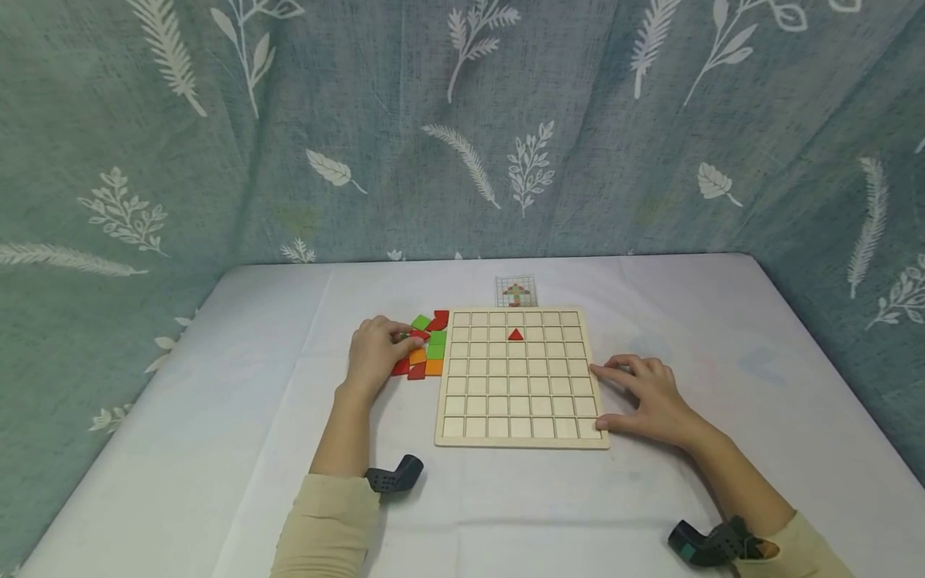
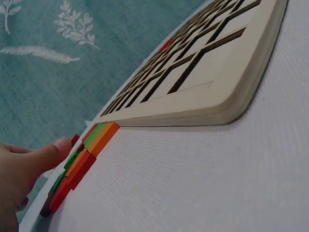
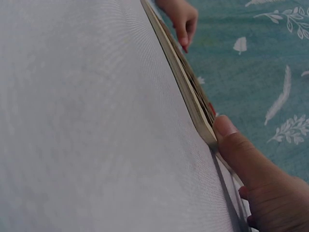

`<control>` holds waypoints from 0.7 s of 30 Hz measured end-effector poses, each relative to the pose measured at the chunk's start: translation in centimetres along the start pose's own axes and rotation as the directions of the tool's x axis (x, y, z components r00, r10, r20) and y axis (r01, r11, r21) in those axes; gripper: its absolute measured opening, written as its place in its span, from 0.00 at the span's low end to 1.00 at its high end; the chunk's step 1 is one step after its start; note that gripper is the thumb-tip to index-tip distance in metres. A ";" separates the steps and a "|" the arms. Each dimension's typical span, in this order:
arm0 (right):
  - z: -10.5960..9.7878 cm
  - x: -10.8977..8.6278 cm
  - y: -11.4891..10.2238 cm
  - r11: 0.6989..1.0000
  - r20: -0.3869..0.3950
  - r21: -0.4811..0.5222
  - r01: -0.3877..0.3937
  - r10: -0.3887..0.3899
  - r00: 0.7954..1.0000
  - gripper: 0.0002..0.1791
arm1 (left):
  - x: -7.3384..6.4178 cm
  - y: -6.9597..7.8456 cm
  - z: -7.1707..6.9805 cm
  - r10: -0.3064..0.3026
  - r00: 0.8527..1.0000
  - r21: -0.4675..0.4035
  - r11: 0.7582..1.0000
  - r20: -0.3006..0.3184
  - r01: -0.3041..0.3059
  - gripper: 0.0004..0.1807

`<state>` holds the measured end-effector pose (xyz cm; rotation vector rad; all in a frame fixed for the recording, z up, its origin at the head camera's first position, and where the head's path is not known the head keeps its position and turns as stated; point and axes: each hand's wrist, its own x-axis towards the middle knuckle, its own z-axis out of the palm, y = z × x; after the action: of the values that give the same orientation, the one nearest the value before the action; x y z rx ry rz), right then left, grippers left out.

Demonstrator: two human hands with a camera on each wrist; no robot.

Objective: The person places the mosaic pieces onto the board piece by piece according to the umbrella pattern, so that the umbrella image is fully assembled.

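Note:
My left hand [image 1: 377, 353] pinches a small red tile [image 1: 420, 335] between thumb and fingers, over the pile of tiles left of the board. That tile also shows as a red tip [image 3: 185, 49] below the left hand in the right wrist view. The light wooden grid board [image 1: 499, 385] lies flat, with one red triangle tile [image 1: 515, 335] in a cell near its top. My right hand [image 1: 650, 401] rests at the board's right edge, thumb and fingers spread apart, with the thumb [image 3: 236, 145] against the corner of the rim.
Loose tiles lie beside the board's left edge: green [image 1: 437, 345], orange [image 1: 433, 368] and red [image 1: 417, 372]. A small pattern card [image 1: 516, 291] with a gridded picture lies just behind the board. White cloth [image 1: 289, 321] covers the table, and a leaf-patterned curtain [image 1: 405, 144] hangs behind.

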<state>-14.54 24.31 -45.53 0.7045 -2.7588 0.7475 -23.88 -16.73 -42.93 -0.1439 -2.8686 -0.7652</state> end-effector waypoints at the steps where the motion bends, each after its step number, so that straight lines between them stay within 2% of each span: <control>1: 0.0 0.0 0.0 1.000 -0.001 0.000 0.001 -0.001 1.000 0.42 | 0.0 0.1 0.0 0.002 1.000 -0.010 1.000 -0.001 -0.002 0.20; 10: -0.2 0.1 -0.2 1.000 0.003 0.004 0.002 -0.002 1.000 0.42 | -0.1 1.3 0.0 0.034 0.999 -0.101 0.994 0.009 -0.033 0.20; 21: -0.1 0.0 -0.2 1.000 -0.002 0.002 0.008 -0.008 1.000 0.42 | -0.2 3.4 0.5 0.120 0.992 -0.186 0.976 0.023 -0.114 0.18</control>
<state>-14.46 24.21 -45.42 0.7146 -2.7523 0.7484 -23.32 -13.56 -41.80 -0.3498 -2.7865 -1.0127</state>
